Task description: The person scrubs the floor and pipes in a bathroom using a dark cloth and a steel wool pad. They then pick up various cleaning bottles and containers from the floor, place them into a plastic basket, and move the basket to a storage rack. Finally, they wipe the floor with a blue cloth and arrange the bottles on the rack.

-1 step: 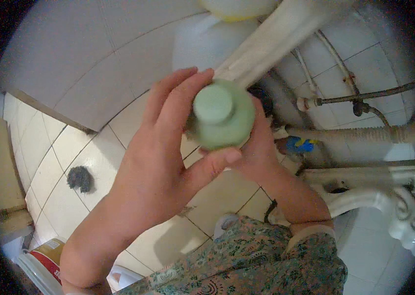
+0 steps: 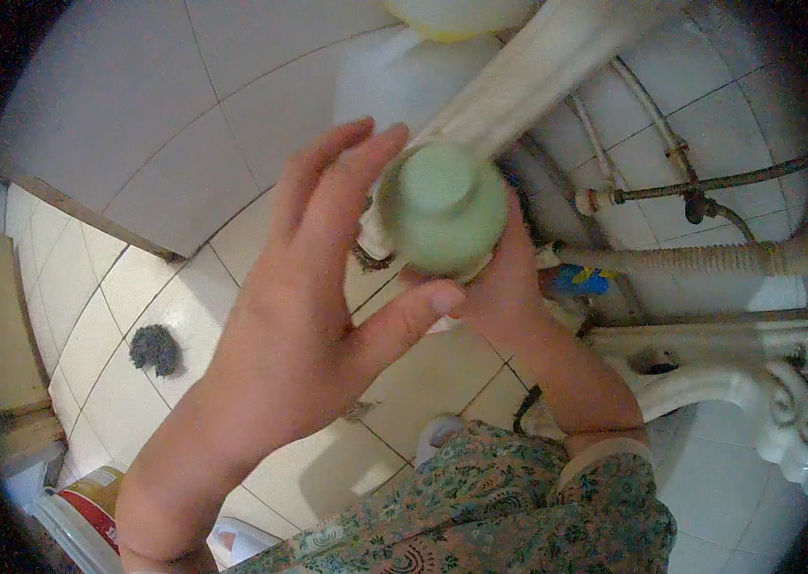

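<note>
A pale green bottle with a round cap of the same green is held up before me, its top toward me. My right hand grips the bottle from the right and below; the bottle hides most of its fingers. My left hand stands at the bottle's left side with thumb and fingers spread. A gap shows between its palm and the bottle. The thumb tip reaches near the bottle's lower edge; I cannot tell whether it touches.
A dark scouring pad lies on the tiled floor. A tub stands at lower left. Behind the bottle are a pale pedestal and a whitish translucent container. Right are a corrugated drain hose and a white scrolled bracket.
The bottle has shifted slightly up and right in my right hand. My left hand's fingers have moved a little left, so the gap between them and the bottle is wider.
</note>
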A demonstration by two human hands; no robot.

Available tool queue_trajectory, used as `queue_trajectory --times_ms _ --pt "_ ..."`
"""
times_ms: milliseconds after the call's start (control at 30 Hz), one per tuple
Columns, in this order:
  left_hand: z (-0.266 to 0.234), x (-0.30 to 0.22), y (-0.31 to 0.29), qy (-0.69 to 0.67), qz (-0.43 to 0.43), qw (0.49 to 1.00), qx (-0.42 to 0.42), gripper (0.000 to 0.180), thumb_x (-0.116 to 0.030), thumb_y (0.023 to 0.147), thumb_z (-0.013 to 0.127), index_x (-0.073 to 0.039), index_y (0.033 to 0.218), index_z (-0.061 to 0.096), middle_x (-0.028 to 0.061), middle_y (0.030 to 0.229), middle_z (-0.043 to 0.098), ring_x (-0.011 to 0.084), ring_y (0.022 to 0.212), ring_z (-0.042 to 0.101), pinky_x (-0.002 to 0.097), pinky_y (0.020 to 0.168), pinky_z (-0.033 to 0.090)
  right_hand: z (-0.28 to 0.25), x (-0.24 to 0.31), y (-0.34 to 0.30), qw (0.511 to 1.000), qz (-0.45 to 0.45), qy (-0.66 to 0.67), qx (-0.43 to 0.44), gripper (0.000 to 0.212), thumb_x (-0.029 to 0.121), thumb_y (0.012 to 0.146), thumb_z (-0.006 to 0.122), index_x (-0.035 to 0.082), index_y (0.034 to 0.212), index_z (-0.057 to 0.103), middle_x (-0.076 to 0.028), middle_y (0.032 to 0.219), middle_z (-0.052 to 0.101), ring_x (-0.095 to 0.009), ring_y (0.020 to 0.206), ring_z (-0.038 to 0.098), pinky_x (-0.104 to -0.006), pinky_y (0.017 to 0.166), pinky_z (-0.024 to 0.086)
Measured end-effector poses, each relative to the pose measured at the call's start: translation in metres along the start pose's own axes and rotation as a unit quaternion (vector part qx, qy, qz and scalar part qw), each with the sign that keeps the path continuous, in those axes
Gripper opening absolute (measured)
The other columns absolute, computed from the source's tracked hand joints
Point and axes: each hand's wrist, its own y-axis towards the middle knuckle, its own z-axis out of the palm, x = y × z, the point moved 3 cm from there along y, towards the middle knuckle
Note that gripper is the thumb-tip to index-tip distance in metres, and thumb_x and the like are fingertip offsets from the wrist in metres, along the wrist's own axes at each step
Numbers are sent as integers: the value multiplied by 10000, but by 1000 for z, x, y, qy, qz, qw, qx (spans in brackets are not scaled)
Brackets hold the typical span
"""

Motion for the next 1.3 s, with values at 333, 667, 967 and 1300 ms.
queue_trajectory --times_ms 333,667,967,1300 --pt "-46 52 -65 -94 -189 971 -116 712 -276 881 587 -146 1459 190 129 1372 365 261 1135 518 369 898 429 -93 -177 29 931 225 116 -262 1020 268 672 819 68 1420 155 -118 1331 379 -251 1208 408 -408 1011 345" --pt "-56 91 -97 -70 -260 941 -203 730 -286 879 591 -148 1464 176 139 1328 403 247 1074 549 355 851 456 -75 -290 47 934 191 87 -288 1040 239 635 845 44 1401 169 -171 1316 405 -294 1198 419 -420 995 347" --pt "-47 95 -94 -92 -266 936 -211 700 -151 870 557 -147 1460 181 126 1297 416 225 1055 555 319 834 462 -74 -382 22 930 178 -198 -252 842 227 668 829 -17 1296 324 -169 1267 438 -297 1140 462 -416 953 391" --pt "-58 83 -107 -53 -273 959 -62 673 -51 863 546 -109 1446 215 123 1265 413 219 1015 556 327 846 460 -91 -385 21 915 235 -272 -184 1050 368 692 789 0 1436 146 -240 1405 325 -356 1289 341 -437 1049 318"
